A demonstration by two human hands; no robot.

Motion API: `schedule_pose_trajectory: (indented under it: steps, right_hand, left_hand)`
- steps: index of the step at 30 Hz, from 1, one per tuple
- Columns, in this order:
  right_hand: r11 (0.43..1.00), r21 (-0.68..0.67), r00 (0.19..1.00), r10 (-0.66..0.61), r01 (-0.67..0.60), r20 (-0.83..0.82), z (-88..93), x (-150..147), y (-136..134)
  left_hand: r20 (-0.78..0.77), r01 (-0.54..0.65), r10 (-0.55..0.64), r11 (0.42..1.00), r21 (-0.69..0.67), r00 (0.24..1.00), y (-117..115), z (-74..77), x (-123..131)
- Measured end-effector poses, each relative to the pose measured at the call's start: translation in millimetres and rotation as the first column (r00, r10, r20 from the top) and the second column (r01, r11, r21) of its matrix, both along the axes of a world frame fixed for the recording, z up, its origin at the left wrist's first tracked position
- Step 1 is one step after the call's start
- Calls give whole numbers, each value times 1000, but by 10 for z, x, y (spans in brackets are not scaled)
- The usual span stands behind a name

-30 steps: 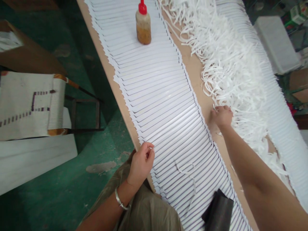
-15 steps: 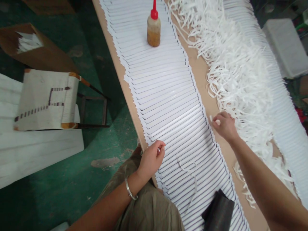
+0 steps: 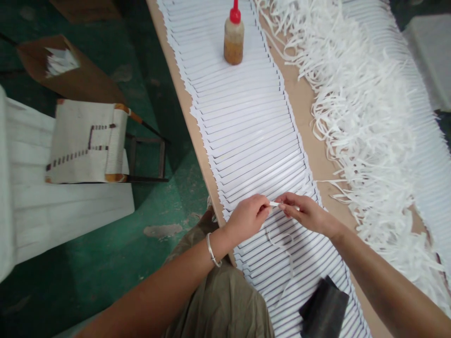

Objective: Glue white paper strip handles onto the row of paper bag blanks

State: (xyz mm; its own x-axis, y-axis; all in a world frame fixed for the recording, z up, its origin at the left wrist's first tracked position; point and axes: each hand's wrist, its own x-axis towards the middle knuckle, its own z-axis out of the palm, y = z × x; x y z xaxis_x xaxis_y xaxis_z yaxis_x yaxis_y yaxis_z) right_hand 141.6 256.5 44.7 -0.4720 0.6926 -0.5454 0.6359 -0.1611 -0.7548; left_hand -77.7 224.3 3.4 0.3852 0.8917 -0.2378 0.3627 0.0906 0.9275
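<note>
My left hand [image 3: 248, 217] and my right hand [image 3: 306, 212] meet over a long row of overlapped white sheets [image 3: 246, 126] on a brown table [image 3: 310, 117]. Both hands pinch the ends of one narrow white strip [image 3: 274, 204], fingers closed on it. A silver bangle sits on my left wrist. A loose strip [image 3: 287, 251] lies curled on the sheets just below my hands. To the right spreads a big heap of white strips [image 3: 366, 117].
A glue bottle with a red cap [image 3: 233, 40] stands on the sheets far up. A black cloth [image 3: 326, 307] lies at the near end. More overlapped sheets [image 3: 426, 155] line the right edge. A woven stool [image 3: 88, 145] and a brown bag [image 3: 66, 70] stand on the green floor, left.
My right hand left the strip heap and came left and down with a strip. My left hand moved right to meet it and took the strip's other end.
</note>
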Motion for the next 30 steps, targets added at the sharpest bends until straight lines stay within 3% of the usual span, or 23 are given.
schedule_pose_trajectory:
  steps: [2,5,10,16,21,26,30]
  right_hand:
    - [1000,14,1000,19,-20,25,-14,29,13]
    - [996,12,995,88,-88,39,10,-17,15]
    - [991,44,990,121,-125,75,9,-82,50]
    - [983,183,977,-27,-12,210,-133,369,390]
    - [948,306,948,-174,88,268,-336,719,816]
    - [905,356,890,-346,232,297,-491,760,1167]
    - [886,353,893,-391,299,224,-554,717,1377]
  left_hand:
    - [151,-69,86,991,-117,985,-29,-50,-48]
    - [252,-53,121,964,-260,960,-54,-42,-45]
    - [225,-25,112,934,-356,968,0,24,-128]
    - [165,-174,301,832,-526,939,16,-134,-594]
    - [-23,-397,422,832,-388,906,26,-285,-820]
    - [-237,-503,458,842,-193,857,113,-454,-795]
    - [-329,-538,483,837,-97,811,155,-560,-732]
